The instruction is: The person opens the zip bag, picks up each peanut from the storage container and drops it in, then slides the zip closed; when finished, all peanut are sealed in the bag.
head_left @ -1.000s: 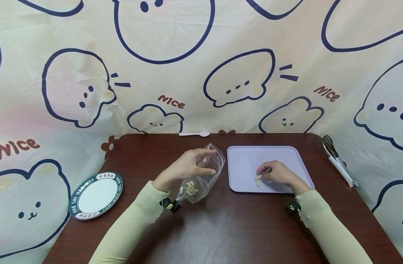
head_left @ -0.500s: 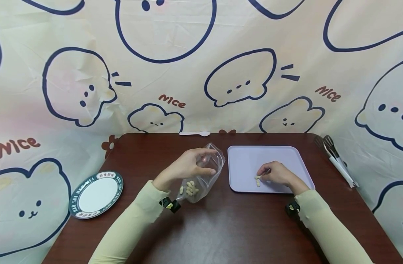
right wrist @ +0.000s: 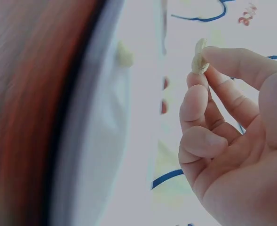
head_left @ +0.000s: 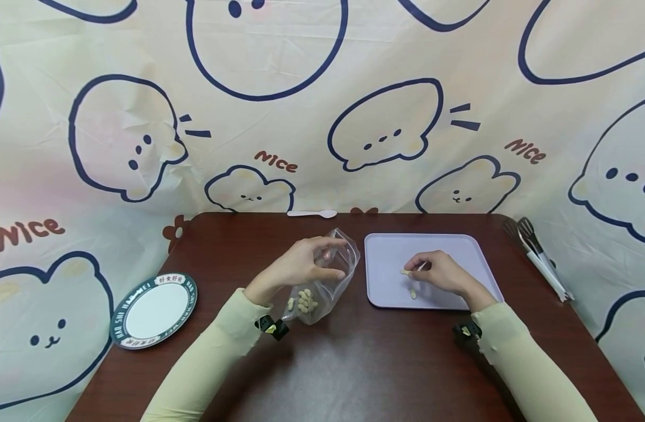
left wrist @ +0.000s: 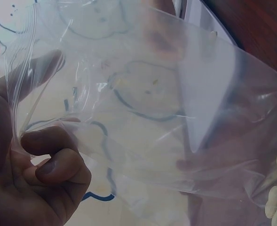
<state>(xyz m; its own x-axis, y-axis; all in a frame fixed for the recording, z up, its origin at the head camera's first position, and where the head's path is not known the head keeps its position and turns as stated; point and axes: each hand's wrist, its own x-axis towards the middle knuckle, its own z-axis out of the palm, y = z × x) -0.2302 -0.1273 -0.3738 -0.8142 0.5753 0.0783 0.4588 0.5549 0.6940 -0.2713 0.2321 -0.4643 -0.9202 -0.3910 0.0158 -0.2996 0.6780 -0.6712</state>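
My left hand (head_left: 296, 264) grips a clear plastic zip bag (head_left: 330, 296) near its mouth, thumb and fingers spread apart. Several unshelled peanuts (head_left: 306, 302) lie at the bag's lower end. In the left wrist view, curled fingers (left wrist: 63, 167) hold the bag's edge. Over the lavender tray (head_left: 383, 252), my right hand (head_left: 442, 272) pinches one peanut (right wrist: 199, 57) between thumb and fingertip, as the right wrist view shows. Another peanut (head_left: 413, 293) lies on the tray just below that hand.
A green-rimmed white plate (head_left: 155, 310) sits at the table's left edge. A white spoon (head_left: 312, 214) lies along the back edge. Whisk-like utensils with white handles (head_left: 546, 269) lie at the right edge. A patterned cloth (head_left: 301, 129) hangs behind the brown table (head_left: 333, 369).
My right hand has lifted one peanut off the tray and moved slightly up and left. The other peanut stays put. My left hand and the bag have not moved.
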